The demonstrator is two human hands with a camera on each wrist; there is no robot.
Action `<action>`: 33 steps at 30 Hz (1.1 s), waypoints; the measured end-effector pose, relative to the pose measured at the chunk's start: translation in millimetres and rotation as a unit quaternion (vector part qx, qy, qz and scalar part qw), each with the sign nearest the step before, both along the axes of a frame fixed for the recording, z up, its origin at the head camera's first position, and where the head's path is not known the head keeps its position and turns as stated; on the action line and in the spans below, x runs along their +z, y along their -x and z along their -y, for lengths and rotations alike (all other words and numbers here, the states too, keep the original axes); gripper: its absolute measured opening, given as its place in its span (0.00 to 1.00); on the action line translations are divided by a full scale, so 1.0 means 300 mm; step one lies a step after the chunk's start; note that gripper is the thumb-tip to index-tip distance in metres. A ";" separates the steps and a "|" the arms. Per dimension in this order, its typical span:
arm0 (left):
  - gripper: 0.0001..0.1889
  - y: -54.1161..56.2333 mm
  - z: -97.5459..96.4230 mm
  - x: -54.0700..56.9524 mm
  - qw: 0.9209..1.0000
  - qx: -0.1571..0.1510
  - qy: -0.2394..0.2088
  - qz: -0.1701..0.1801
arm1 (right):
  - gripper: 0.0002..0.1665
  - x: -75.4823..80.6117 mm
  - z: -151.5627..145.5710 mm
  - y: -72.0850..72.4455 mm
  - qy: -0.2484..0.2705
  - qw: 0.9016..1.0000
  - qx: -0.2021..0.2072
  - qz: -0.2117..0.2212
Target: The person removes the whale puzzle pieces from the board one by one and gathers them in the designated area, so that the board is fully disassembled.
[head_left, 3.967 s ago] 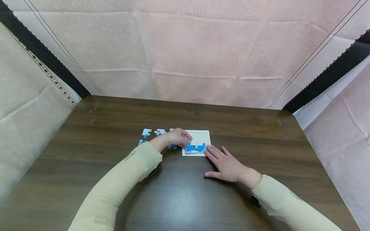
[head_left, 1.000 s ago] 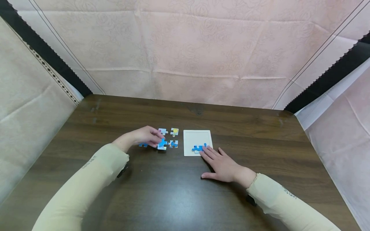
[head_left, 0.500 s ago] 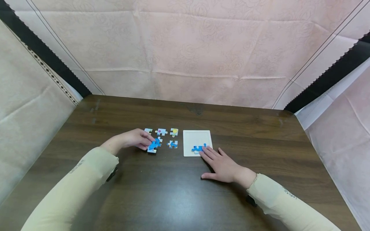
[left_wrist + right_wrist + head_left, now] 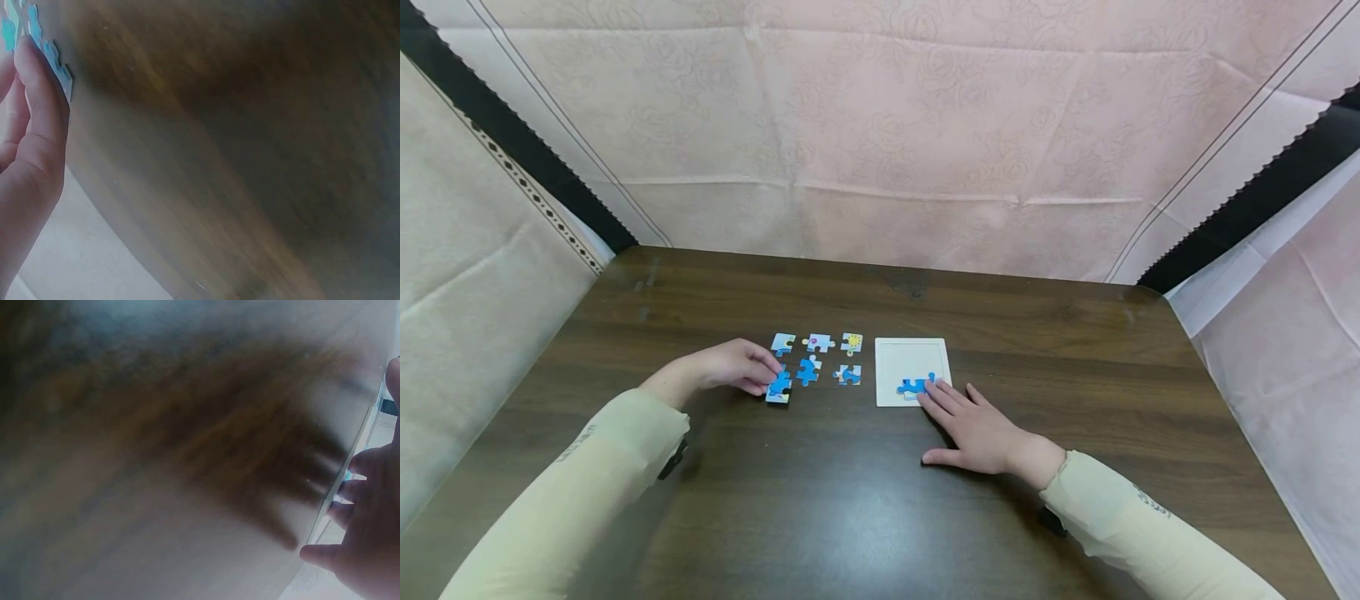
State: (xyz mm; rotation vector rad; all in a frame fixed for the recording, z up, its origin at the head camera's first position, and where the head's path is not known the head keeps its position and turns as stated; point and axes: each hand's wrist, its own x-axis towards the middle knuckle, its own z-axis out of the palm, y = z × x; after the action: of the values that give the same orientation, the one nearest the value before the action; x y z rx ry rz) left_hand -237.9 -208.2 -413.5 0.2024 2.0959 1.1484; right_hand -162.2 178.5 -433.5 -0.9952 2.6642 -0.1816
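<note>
In the head view, my left hand (image 4: 730,367) pinches a blue jigsaw piece (image 4: 778,387) at its left side, low over the left end of the loose pieces. The left wrist view shows the thumb and fingers (image 4: 39,94) at the edge of the blue pieces. My right hand (image 4: 977,425) lies spread at the front right of the white puzzle tray (image 4: 898,354). Its straight fingertips rest over another blue jigsaw piece (image 4: 912,386) in the tray's lower right, partly covering it. The right wrist view has the right hand (image 4: 369,531) at the tray's edge.
Left of the tray, several jigsaw pieces lie in two rows, among them a sun piece (image 4: 852,342), a pale blue piece (image 4: 818,342) and a blue piece (image 4: 808,370). The brown wooden table (image 4: 850,500) ends at a pale cloth (image 4: 925,150) behind.
My left hand has moved left from the tray, carrying a blue jigsaw piece past the loose ones to their left end. Less blue shows in the tray. The right hand stays nearly still.
</note>
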 end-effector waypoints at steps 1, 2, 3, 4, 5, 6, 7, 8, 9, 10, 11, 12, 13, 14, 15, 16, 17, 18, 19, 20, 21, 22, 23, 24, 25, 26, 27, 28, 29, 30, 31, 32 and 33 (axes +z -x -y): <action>0.16 -0.002 0.004 0.000 1.000 0.003 0.003 0.000 | 0.49 0.000 0.000 0.000 0.000 1.000 0.000 0.000; 0.17 -0.004 0.008 0.001 1.000 0.001 0.006 -0.002 | 0.49 -0.001 0.000 0.000 0.000 1.000 0.000 -0.001; 0.16 -0.006 0.012 0.002 1.000 0.003 0.010 -0.001 | 0.49 -0.001 0.000 0.000 0.001 1.000 0.000 -0.001; 0.17 -0.007 0.015 0.002 1.000 0.002 0.013 -0.002 | 0.49 -0.001 0.000 0.000 0.002 1.000 0.000 -0.001; 0.17 -0.008 0.019 0.003 1.000 0.005 0.017 -0.002 | 0.49 -0.002 0.000 0.000 0.002 1.000 0.001 -0.001; 0.17 -0.009 0.022 0.002 1.000 0.006 0.020 -0.002 | 0.49 -0.002 -0.001 0.000 0.001 1.000 0.001 -0.001; 0.17 -0.009 0.026 0.001 1.000 0.009 0.024 -0.001 | 0.49 -0.002 -0.001 0.000 0.002 1.000 0.001 0.000; 0.17 -0.010 0.028 0.000 1.000 0.009 0.025 -0.001 | 0.49 -0.002 -0.001 0.000 0.003 1.000 0.001 0.000; 0.17 -0.011 0.031 0.000 1.000 0.010 0.027 0.000 | 0.49 -0.002 -0.001 0.000 0.003 1.000 0.002 0.001; 0.17 -0.012 0.034 -0.001 1.000 0.011 0.029 0.000 | 0.49 -0.002 -0.001 0.000 0.003 1.000 0.001 0.002; 0.17 -0.013 0.036 -0.001 0.999 0.013 0.030 0.001 | 0.49 -0.002 -0.002 0.001 0.001 1.000 0.001 0.002; 0.17 -0.015 0.038 -0.001 0.999 0.014 0.030 0.002 | 0.49 -0.002 -0.002 0.001 0.002 1.000 0.001 0.002; 0.16 -0.016 0.040 -0.001 0.999 0.015 0.031 0.002 | 0.49 -0.001 -0.002 0.002 0.003 1.000 0.001 0.003; 0.16 -0.017 0.041 0.000 0.999 0.015 0.032 0.001 | 0.49 -0.001 -0.001 0.002 0.003 1.000 0.001 0.002; 0.16 -0.018 0.043 0.000 0.999 0.015 0.032 0.000 | 0.49 -0.001 -0.001 0.003 0.002 1.000 0.000 0.003; 0.16 -0.019 0.044 0.000 0.999 0.016 0.033 -0.001 | 0.49 0.000 -0.001 0.003 0.002 1.000 0.000 0.003; 0.16 -0.020 0.045 0.000 0.999 0.018 0.035 -0.001 | 0.49 0.001 0.000 0.003 0.002 1.000 0.000 0.003; 0.16 -0.020 0.046 0.000 0.999 0.021 0.037 -0.002 | 0.49 0.002 0.000 0.003 0.004 1.000 0.001 0.003; 0.16 -0.021 0.047 -0.001 0.999 0.022 0.040 -0.003 | 0.49 0.002 0.000 0.003 0.004 1.000 0.002 0.002; 0.16 -0.022 0.047 -0.001 0.999 0.022 0.043 -0.005 | 0.49 0.002 0.001 0.003 0.004 1.000 0.002 0.002; 0.16 -0.023 0.046 -0.002 0.999 0.024 0.047 -0.007 | 0.49 0.001 0.001 0.003 0.002 1.000 0.001 0.002; 0.16 -0.024 0.046 -0.002 0.998 0.025 0.051 -0.011 | 0.49 0.001 0.001 0.003 0.001 1.000 0.001 0.002; 0.16 -0.025 0.045 -0.002 0.998 0.028 0.055 -0.013 | 0.49 0.000 0.000 0.004 0.001 1.000 0.001 0.001; 0.16 -0.026 0.044 -0.001 0.998 0.029 0.059 -0.017 | 0.49 0.000 0.001 0.005 0.000 1.000 0.002 0.001; 0.16 -0.026 0.043 -0.001 0.997 0.031 0.063 -0.020 | 0.49 -0.001 0.001 0.005 -0.001 1.000 0.002 0.002; 0.16 -0.027 0.043 -0.001 0.997 0.032 0.067 -0.023 | 0.49 -0.001 0.000 0.005 -0.003 1.000 0.001 0.002; 0.16 -0.027 0.042 0.000 0.997 0.033 0.070 -0.025 | 0.49 0.000 0.000 0.005 -0.004 1.000 0.000 0.002; 0.17 -0.027 0.042 0.001 0.996 0.034 0.073 -0.027 | 0.49 0.001 0.000 0.004 -0.003 1.000 0.000 0.003; 0.17 -0.026 0.041 0.003 0.996 0.035 0.074 -0.028 | 0.49 0.001 0.000 0.004 -0.002 1.000 0.000 0.003; 0.17 -0.025 0.040 0.004 0.996 0.036 0.075 -0.029 | 0.49 0.002 0.000 0.003 -0.002 1.000 0.000 0.003; 0.17 -0.024 0.039 0.005 0.996 0.035 0.075 -0.030 | 0.49 0.002 0.000 0.003 -0.002 1.000 0.000 0.002; 0.17 -0.022 0.036 0.006 0.996 0.036 0.074 -0.030 | 0.49 0.001 0.000 0.002 -0.001 1.000 0.000 0.001; 0.17 -0.020 0.033 0.007 0.996 0.036 0.070 -0.031 | 0.49 0.000 -0.001 0.002 0.000 1.000 -0.001 0.000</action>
State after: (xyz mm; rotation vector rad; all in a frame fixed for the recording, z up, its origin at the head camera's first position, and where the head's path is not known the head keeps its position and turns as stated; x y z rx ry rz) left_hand -231.9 -218.2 -411.4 0.0982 2.2443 1.0427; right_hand -162.7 178.8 -433.4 -0.9938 2.6651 -0.1805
